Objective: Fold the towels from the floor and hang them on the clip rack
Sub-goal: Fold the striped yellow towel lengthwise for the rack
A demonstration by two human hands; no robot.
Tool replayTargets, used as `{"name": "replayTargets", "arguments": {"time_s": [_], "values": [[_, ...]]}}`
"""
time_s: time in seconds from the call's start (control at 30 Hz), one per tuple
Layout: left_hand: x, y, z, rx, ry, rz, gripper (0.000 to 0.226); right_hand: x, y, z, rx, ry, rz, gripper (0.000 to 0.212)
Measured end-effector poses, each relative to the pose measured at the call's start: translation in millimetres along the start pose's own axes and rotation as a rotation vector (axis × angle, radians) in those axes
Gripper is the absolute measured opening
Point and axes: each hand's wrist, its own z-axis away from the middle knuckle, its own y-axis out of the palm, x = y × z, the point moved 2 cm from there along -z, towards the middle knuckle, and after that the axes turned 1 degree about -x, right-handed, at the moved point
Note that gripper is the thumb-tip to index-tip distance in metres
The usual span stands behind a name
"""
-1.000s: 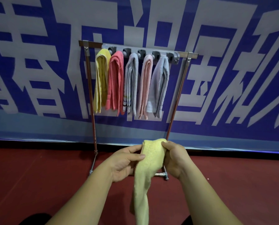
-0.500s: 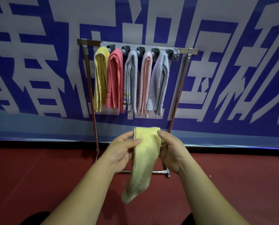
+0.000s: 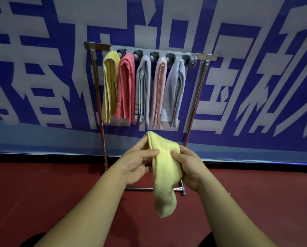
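The folded pale yellow towel [image 3: 164, 168], judged light, soft and limp, is pinched at its upper fold by the left hand [image 3: 136, 164] and the right hand [image 3: 190, 166], above the floor [image 3: 42, 193] before the clip rack [image 3: 149, 52], and is best gripped at that fold.

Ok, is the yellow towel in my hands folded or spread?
Folded: the pale yellow towel hangs as a narrow strip, layers showing at its top, held between the left hand and right hand.
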Motion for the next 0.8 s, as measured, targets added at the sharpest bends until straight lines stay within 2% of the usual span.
{"name": "replayTargets", "arguments": {"time_s": [0.17,0.27,0.43,0.63,0.8], "values": [[-7.0,7.3,-2.2,-0.03,0.041,-0.049,0.076,6.3,-1.4,-4.7,-0.005,-0.02,0.015,0.023],[-7.1,5.1,-6.4,-0.172,0.021,-0.049,0.076,4.1,-2.0,-8.1,-0.057,-0.001,0.135,0.021],[-9.4,4.0,-13.3,-0.308,0.017,0.018,0.071,8.3,4.4,-9.4,-0.026,0.037,0.089,0.015],[-24.4,7.8,-10.3,-0.28,0.063,0.018,0.044,30.1,14.7,-7.7,0.072,-0.016,0.047,0.022],[-37.9,8.2,-0.2,-0.236,0.032,-0.177,0.035,52.5,22.5,-9.6,-0.011,0.008,0.223,0.016]]}}
